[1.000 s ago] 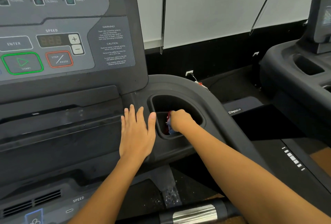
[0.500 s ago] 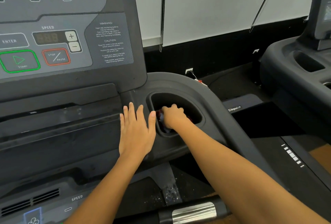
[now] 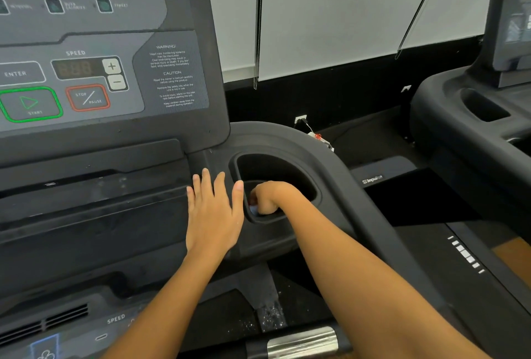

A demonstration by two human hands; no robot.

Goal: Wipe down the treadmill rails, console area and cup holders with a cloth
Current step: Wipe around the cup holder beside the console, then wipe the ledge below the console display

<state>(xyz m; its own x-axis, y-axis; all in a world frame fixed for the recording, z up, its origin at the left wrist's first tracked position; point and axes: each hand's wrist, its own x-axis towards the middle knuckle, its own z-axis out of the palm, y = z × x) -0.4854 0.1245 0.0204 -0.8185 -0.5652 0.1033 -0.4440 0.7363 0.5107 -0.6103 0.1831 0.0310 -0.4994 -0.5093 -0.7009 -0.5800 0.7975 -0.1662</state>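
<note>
My right hand is down inside the dark cup holder on the right of the treadmill console, fingers closed on a cloth. Only a small red and pale blue bit of the cloth shows under the fingers. My left hand lies flat with fingers spread on the black ledge just left of the cup holder, its thumb at the holder's rim. The curved black side rail runs around the holder and down to the right.
The console's keypad with START and STOP/PAUSE buttons rises to the upper left. A chrome-banded handlebar crosses the bottom. A second treadmill stands at the right, with a white wall and black baseboard behind.
My right hand has shifted inside the cup holder, moving left and lower toward its near wall, so less of the cloth shows. My left hand has stayed flat in place.
</note>
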